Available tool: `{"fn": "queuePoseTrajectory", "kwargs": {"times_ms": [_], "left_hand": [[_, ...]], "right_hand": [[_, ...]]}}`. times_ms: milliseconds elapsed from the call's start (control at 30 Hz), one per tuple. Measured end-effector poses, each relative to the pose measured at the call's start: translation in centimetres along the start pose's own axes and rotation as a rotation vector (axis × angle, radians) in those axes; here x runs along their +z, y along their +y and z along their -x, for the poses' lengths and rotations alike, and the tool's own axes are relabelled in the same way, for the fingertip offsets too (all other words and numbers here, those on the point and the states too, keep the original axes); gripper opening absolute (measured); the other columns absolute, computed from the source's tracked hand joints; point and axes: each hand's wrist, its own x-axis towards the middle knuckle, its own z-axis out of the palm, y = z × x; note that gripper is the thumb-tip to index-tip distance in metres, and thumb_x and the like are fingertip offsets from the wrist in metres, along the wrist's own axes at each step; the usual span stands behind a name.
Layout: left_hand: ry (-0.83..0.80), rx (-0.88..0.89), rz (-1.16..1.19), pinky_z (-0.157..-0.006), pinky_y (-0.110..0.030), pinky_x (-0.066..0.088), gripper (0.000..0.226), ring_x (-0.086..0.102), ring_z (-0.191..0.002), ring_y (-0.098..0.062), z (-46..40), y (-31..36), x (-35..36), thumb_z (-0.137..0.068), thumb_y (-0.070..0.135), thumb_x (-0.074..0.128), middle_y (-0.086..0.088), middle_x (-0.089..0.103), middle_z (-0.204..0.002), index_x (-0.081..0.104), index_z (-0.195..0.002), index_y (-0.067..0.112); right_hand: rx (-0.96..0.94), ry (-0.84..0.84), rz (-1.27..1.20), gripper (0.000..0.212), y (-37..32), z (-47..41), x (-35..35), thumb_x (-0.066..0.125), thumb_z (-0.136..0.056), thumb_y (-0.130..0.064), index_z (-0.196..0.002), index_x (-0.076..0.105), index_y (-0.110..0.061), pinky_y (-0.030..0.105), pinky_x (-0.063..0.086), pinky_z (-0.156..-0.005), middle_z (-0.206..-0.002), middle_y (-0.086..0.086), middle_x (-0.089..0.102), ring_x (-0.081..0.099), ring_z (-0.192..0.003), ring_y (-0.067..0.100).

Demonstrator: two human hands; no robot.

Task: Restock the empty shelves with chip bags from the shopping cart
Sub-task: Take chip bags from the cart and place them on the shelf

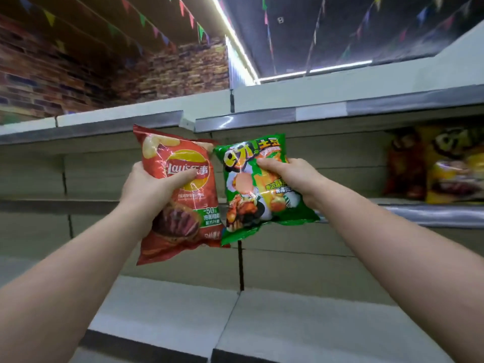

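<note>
Red bag (180, 195) in left hand (152, 184); green bag (262, 187) in right hand (290, 176).

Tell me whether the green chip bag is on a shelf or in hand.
In hand: the right hand grips the green chip bag in front of the shelves.

Premises: a retail shop, snack aisle. Evidence as follows. Tiered grey display shelves (146, 307) run across the view, each with a metal price-strip rail (262, 119) along its front edge. Packaged snack bags (450, 166), yellow and dark red, stand upright in a row on a shelf at the right. Two branded chip bags, one red (180, 205) and one green (262, 195), are held up before the shelving. Overhead: strip lighting (235, 40), strings of coloured pennant flags (183, 11), and brick-pattern wall covering (78, 74).
</note>
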Motion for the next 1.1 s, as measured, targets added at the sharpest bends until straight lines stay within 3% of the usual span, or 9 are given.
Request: {"fn": "queuePoseTrajectory", "kwargs": {"times_ms": [100,267,433,533,767,833,933,1000,1100], "left_hand": [[-0.136,-0.002,0.035,-0.081,-0.043,0.054,0.062,0.068,-0.084,-0.026,0.4,0.5,2.9,-0.058,0.038,0.085,-0.004,0.068,-0.098,0.053,-0.109,0.02],[-0.328,-0.041,0.076,-0.074,-0.041,0.056,0.063,0.07,-0.078,-0.028,0.9,1.2,7.4,-0.058,0.037,0.084,-0.008,0.071,-0.096,0.057,-0.111,0.017],[-0.448,-0.095,0.136,-0.063,-0.035,0.055,0.05,0.071,-0.063,-0.027,1.2,2.2,11.4,-0.061,0.035,0.082,-0.009,0.074,-0.08,0.061,-0.102,0.016],[-0.523,-0.171,0.16,-0.061,-0.037,0.055,0.051,0.07,-0.054,-0.027,1.1,3.2,13.7,-0.059,0.036,0.081,-0.011,0.074,-0.072,0.061,-0.1,0.014],[-0.589,-0.292,0.181,-0.076,-0.051,0.056,0.073,0.071,-0.076,-0.036,0.0,4.3,20.4,-0.046,0.042,0.083,-0.018,0.074,-0.087,0.064,-0.107,0.007],[-0.576,-0.274,0.173,-0.068,-0.044,0.058,0.071,0.072,-0.069,-0.033,-0.5,4.6,22.2,-0.048,0.042,0.081,-0.016,0.074,-0.085,0.063,-0.108,0.007],[-0.581,-0.251,0.148,-0.061,-0.036,0.057,0.068,0.071,-0.063,-0.029,-1.0,5.0,24.5,-0.05,0.043,0.079,-0.015,0.074,-0.082,0.063,-0.106,0.007],[-0.585,-0.244,0.127,-0.062,-0.036,0.055,0.068,0.071,-0.062,-0.029,-1.5,5.1,25.8,-0.049,0.044,0.078,-0.014,0.074,-0.081,0.062,-0.105,0.008],[-0.598,-0.238,0.104,-0.061,-0.034,0.053,0.066,0.071,-0.06,-0.027,-2.4,5.3,27.3,-0.05,0.044,0.077,-0.013,0.074,-0.078,0.06,-0.103,0.009]], "right_hand": [[0.05,0.086,-0.018,0.044,0.1,0.9,-3.5,0.073,-0.079,-0.033,-0.108,0.06,-0.003,0.023,0.054,-0.048,-0.084,0.01,0.071,0.067,-0.054,0.017],[0.106,0.205,-0.023,0.039,0.7,2.0,-9.1,0.073,-0.079,-0.033,-0.101,0.062,-0.002,0.022,0.052,-0.042,-0.058,0.004,0.069,0.065,-0.044,0.015],[0.14,0.254,-0.04,0.042,1.4,1.2,-14.2,0.074,-0.077,-0.036,-0.103,0.065,-0.004,0.027,0.056,-0.051,-0.068,0.007,0.072,0.067,-0.05,0.017],[0.164,0.272,-0.076,0.033,1.7,-0.4,-17.3,0.074,-0.077,-0.037,-0.092,0.066,-0.008,0.029,0.056,-0.052,-0.069,0.008,0.071,0.065,-0.049,0.019],[0.139,0.329,-0.057,0.023,3.0,-6.7,-22.0,0.066,-0.086,-0.027,-0.078,0.057,-0.007,0.019,0.046,-0.034,-0.044,0.002,0.061,0.056,-0.032,0.012],[0.117,0.329,-0.025,0.024,3.8,-8.8,-22.6,0.067,-0.085,-0.029,-0.09,0.061,-0.006,0.02,0.047,-0.042,-0.07,0.008,0.068,0.06,-0.045,0.015],[0.048,0.337,0.016,0.044,4.9,-11.9,-23.5,0.064,-0.088,-0.025,-0.123,0.056,0.001,0.025,0.047,-0.073,-0.122,0.016,0.059,0.06,-0.101,0.029],[0.042,0.308,0.016,0.063,5.7,-13.6,-24.0,0.071,-0.082,-0.032,-0.133,0.047,-0.004,0.035,0.046,-0.098,-0.129,0.013,0.054,0.053,-0.118,0.031],[0.084,0.295,-0.026,0.065,7.3,-16.6,-25.2,0.077,-0.073,-0.037,-0.127,0.053,-0.01,0.047,0.046,-0.099,-0.123,0.013,0.06,0.058,-0.112,0.031]]}}
